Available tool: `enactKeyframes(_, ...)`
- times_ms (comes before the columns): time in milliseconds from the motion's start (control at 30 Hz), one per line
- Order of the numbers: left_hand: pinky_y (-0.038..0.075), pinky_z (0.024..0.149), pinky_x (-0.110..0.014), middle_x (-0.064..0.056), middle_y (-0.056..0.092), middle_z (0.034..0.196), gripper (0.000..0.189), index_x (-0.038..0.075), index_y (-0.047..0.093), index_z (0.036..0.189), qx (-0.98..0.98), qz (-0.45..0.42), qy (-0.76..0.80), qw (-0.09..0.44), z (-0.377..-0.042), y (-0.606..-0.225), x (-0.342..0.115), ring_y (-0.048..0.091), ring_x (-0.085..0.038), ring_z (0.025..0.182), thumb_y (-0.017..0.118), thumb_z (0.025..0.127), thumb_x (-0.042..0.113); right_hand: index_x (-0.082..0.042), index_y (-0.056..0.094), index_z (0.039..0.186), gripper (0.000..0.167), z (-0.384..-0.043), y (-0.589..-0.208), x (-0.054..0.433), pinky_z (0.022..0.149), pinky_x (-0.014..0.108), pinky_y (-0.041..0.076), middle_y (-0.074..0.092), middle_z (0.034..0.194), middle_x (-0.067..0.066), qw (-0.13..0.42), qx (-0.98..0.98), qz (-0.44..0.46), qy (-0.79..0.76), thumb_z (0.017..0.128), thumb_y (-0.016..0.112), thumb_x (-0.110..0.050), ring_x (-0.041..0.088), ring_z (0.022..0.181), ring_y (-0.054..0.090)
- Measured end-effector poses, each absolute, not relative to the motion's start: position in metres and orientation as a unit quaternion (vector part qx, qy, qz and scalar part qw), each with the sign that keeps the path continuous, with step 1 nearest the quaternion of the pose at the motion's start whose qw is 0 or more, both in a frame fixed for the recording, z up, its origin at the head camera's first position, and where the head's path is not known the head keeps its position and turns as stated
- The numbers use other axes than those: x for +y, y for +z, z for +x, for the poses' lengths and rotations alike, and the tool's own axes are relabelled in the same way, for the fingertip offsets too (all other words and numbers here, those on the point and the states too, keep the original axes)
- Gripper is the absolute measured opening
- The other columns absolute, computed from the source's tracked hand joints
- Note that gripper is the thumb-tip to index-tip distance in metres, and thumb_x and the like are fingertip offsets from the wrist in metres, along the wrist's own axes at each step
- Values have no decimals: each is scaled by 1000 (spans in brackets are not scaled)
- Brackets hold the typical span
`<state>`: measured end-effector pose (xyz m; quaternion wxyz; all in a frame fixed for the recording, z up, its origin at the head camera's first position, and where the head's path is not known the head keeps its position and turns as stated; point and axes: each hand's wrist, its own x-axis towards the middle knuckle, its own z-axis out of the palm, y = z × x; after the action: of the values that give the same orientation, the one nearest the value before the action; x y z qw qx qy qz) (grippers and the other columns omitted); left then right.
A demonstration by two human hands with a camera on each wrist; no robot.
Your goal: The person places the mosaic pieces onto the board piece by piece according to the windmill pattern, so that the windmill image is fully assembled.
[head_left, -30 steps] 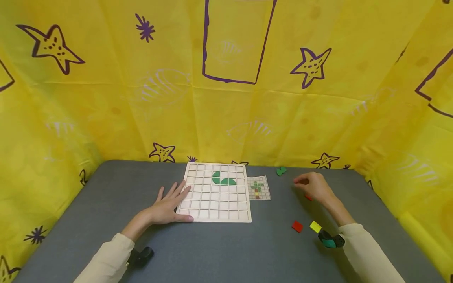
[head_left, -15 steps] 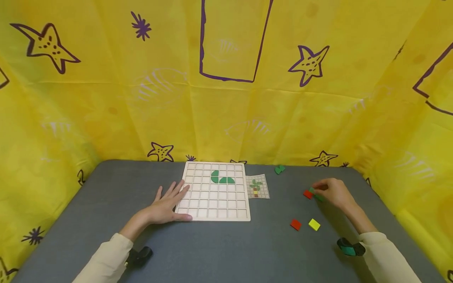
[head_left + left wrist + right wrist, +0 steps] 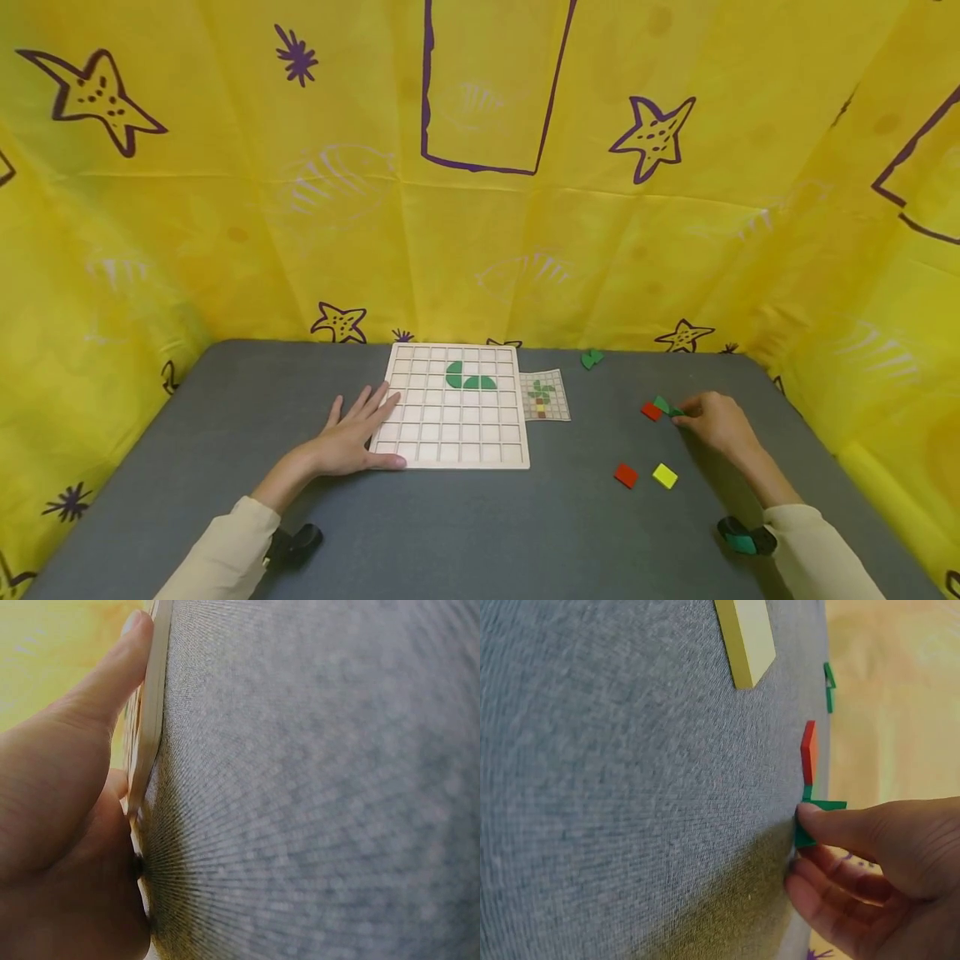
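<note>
My left hand (image 3: 348,437) lies with spread, straight fingers on the left edge of a pale wooden grid board (image 3: 450,429); its thumb rests at the front edge in the left wrist view. On the board sit green rounded pieces (image 3: 454,375) in the upper middle cells. My right hand (image 3: 718,423) pinches a green piece (image 3: 804,837) between thumb and fingers, close over the table. Beside it lie a red square tile (image 3: 651,411) and another green piece (image 3: 661,403), which touches or overlaps the tile in the head view.
A small pattern card (image 3: 551,396) lies against the board's right edge. Green pieces (image 3: 592,358) lie at the table's back. Nearer the front are a second red tile (image 3: 626,476) and a yellow tile (image 3: 664,476). A yellow printed cloth (image 3: 480,225) hangs behind the grey table (image 3: 450,542).
My right hand has moved right and toward the front, to the green pieces by the red tile, and now pinches one. My left hand stays on the board.
</note>
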<state>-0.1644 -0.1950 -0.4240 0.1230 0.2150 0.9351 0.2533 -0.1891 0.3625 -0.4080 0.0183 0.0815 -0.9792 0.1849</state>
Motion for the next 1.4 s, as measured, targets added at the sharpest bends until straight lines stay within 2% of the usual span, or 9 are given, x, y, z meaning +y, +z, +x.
enactKeyframes(267,-12,107,-69,-22,3,162,105,4,19,156,935,216,253,122,-165,-427,-195,-2,-47,147,69,83,59,9,72,103,21,-187,-406,365,70,50,54,71,98,25,27,-973,102,204,94,64,-9,40,86,67)
enactKeyframes(700,-12,107,-69,-22,3,162,105,4,19,156,936,212,253,122,-165,-425,-196,-1,-47,147,69,82,59,7,72,106,22,-192,-391,352,67,44,56,72,98,21,61,-964,112,233,90,70,-9,35,84,68)
enactKeyframes(900,-12,107,-69,-22,4,162,106,4,19,156,935,217,253,120,-165,-426,-195,-1,-47,147,69,82,60,6,71,105,20,-192,-384,341,67,43,56,73,92,17,53,-962,115,243,90,70,-6,31,81,68)
enactKeyframes(1400,-12,106,-69,-22,3,162,105,4,19,156,935,214,253,124,-165,-424,-196,-2,-47,147,69,82,59,6,72,106,20,-203,-375,310,66,38,56,72,99,20,41,-956,154,246,89,69,-4,31,83,69)
